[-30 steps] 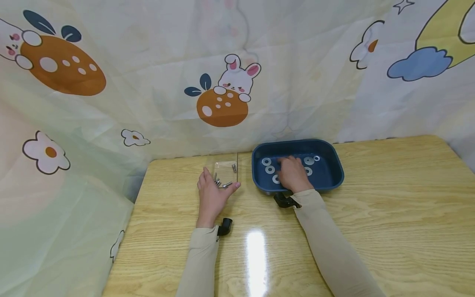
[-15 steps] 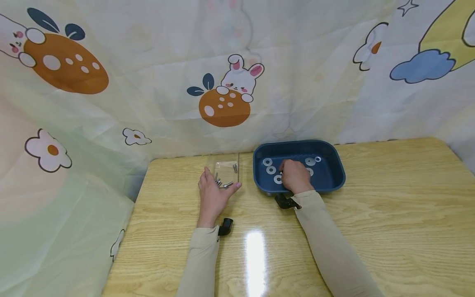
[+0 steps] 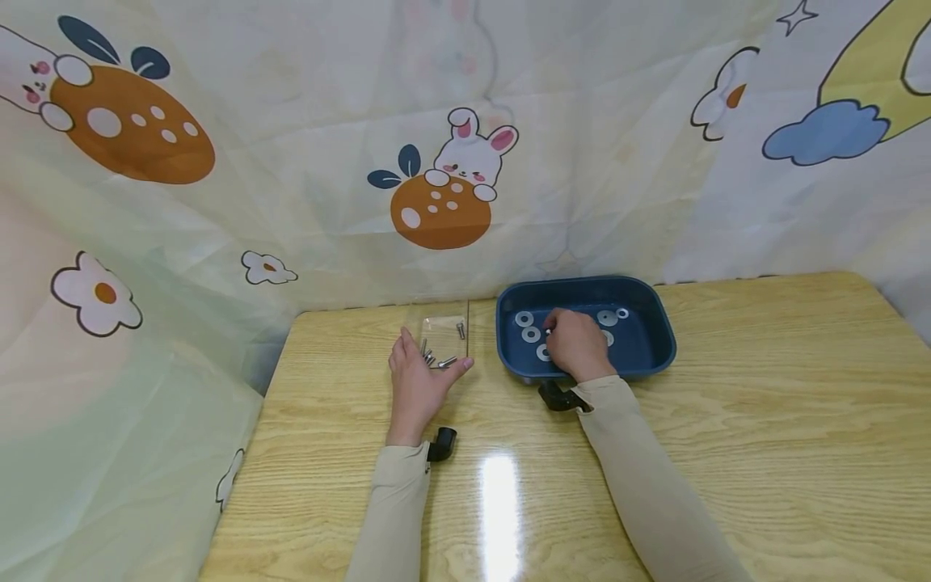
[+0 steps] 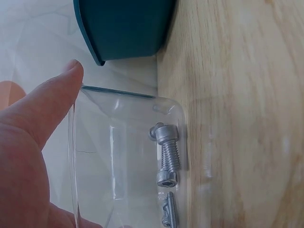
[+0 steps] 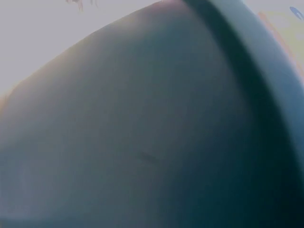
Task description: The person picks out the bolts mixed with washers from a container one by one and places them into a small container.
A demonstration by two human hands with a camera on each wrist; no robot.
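Note:
My left hand (image 3: 418, 383) holds the near end of a clear plastic box (image 3: 444, 317), thumb on the right side and fingers on the left. In the left wrist view, its thumb (image 4: 52, 99) lies at the box's rim. Several socket-head screws (image 4: 167, 152) lie inside the box. My right hand (image 3: 579, 345) is down in a dark blue tray (image 3: 658, 352), fingers curled, pinching a small silvery piece (image 3: 549, 330) mostly hidden by the fingers. Flat washers (image 3: 531, 335) lie around that hand. Only the tray's blurred wall (image 5: 142, 109) fills the right wrist view.
Box and tray stand side by side on a wooden table (image 3: 764, 404), against a cartoon-printed curtain (image 3: 305, 186). A smaller washer (image 3: 622, 313) lies near the tray's far right corner. Black camera mounts (image 3: 441, 444) are on both wrists.
My right hand's fingers, spread more over the tray floor a second ago, have drawn together, and a small silvery piece now shows at their tips. The left hand and box stay put.

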